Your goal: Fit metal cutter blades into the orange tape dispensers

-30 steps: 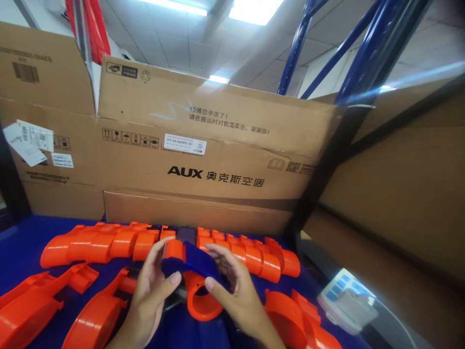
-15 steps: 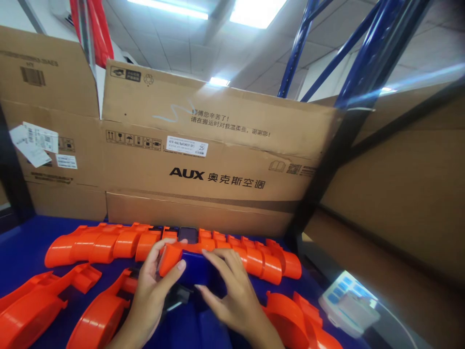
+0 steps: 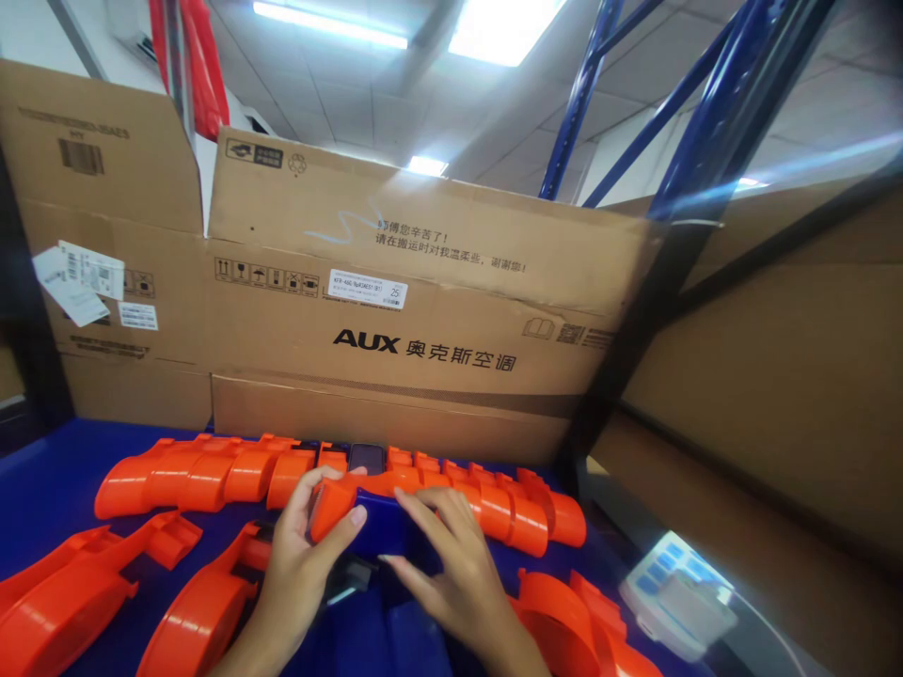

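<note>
An orange plastic part (image 3: pixel 334 508) with a toothed edge is held by my left hand (image 3: pixel 300 555), its thumb on the front and its fingers behind. A dark blue piece (image 3: pixel 381 520) adjoins the orange part on its right. My right hand (image 3: pixel 458 564) curves around the right side of the blue piece, with index fingertip at its top edge and thumb lower down, apart from the index finger. Whether the right hand's other fingers grip anything is hidden. Just below the hands lies a black and clear item (image 3: pixel 351 580), partly covered.
Several orange parts (image 3: pixel 246 475) stand in a row across the blue table (image 3: pixel 42 470). More lie at front left (image 3: pixel 63 597) and front right (image 3: pixel 557 611). A dark device (image 3: pixel 366 458) is mid-row. Cardboard (image 3: pixel 395 395) walls the back; a white device (image 3: pixel 677 592) sits right.
The view has shifted slightly. Both hands keep nearly the same hold and place, with the orange part turned a little.
</note>
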Available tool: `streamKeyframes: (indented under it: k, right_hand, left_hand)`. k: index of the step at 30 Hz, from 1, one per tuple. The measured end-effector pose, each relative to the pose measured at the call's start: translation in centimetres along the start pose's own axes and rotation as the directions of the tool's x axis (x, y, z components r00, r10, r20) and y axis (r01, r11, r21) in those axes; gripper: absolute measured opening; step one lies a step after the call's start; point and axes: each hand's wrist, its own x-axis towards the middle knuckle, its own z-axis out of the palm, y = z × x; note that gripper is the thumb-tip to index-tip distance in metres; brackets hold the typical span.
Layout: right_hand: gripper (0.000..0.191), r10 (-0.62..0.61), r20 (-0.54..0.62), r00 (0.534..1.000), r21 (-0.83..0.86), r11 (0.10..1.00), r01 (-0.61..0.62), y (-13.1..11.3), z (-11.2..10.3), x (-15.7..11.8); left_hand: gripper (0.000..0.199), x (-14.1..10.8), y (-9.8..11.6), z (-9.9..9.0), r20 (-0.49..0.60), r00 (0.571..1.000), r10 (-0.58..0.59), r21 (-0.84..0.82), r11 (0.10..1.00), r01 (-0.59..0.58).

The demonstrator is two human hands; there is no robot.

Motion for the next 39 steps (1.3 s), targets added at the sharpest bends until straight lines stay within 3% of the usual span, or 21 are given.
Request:
streamKeyframes:
  k: [11,15,18,21,23,26,29,33,36,39]
  right_hand:
    - [0.07,-0.013,0.001,1.0,-0.004,1.0,0.013,0.2,0.1,-0.2]
    - [0.068,-0.002,-0.015,1.0,0.017,1.0,0.002,0.1,0.1,-0.2]
    - [0.067,0.095,-0.059,0.994,0.144,0.986,-0.085,0.1,0.2,-0.1]
    - [0.059,0.242,-0.111,0.964,0.344,0.919,-0.191,0.2,0.6,-0.2]
    - [0.056,0.288,-0.108,0.952,0.46,0.863,-0.209,0.3,1.1,-0.3]
    - [0.061,0.284,-0.103,0.953,0.505,0.841,-0.196,0.3,1.4,-0.3]
    - [0.067,0.252,-0.08,0.965,0.457,0.869,-0.189,0.4,1.1,-0.4]
    - [0.069,0.19,-0.052,0.98,0.42,0.895,-0.151,0.3,0.5,-0.5]
    - [0.065,0.162,-0.004,0.987,0.461,0.876,-0.142,0.2,0.1,-0.2]
    - [0.057,0.175,0.004,0.985,0.501,0.852,-0.153,0.5,-0.1,0.2]
  left_hand:
    - [0.045,0.0,0.1,0.1,-0.008,1.0,0.015,0.004,1.0,-0.015]
    - [0.059,0.1,-0.2,0.0,-0.017,1.0,0.025,0.019,1.0,-0.024]
    - [0.071,-0.3,-0.7,-0.3,0.135,0.989,0.059,0.017,0.998,-0.061]
    - [0.077,-1.1,-1.2,-0.8,0.32,0.942,0.1,0.204,0.964,-0.171]
    - [0.085,-1.7,-1.4,-0.9,0.389,0.913,0.122,0.342,0.901,-0.266]
    - [0.086,-2.2,-1.3,-0.7,0.443,0.883,0.152,0.408,0.843,-0.35]
    - [0.081,-2.5,-0.8,-0.2,0.397,0.901,0.172,0.393,0.856,-0.337]
    - [0.075,-2.9,0.5,-0.5,0.323,0.941,0.096,0.375,0.9,-0.221]
    - [0.072,-3.1,2.7,-2.5,0.213,0.975,0.059,0.438,0.887,-0.149]
    - [0.072,-2.6,6.5,-6.4,0.089,0.993,0.075,0.539,0.835,-0.112]
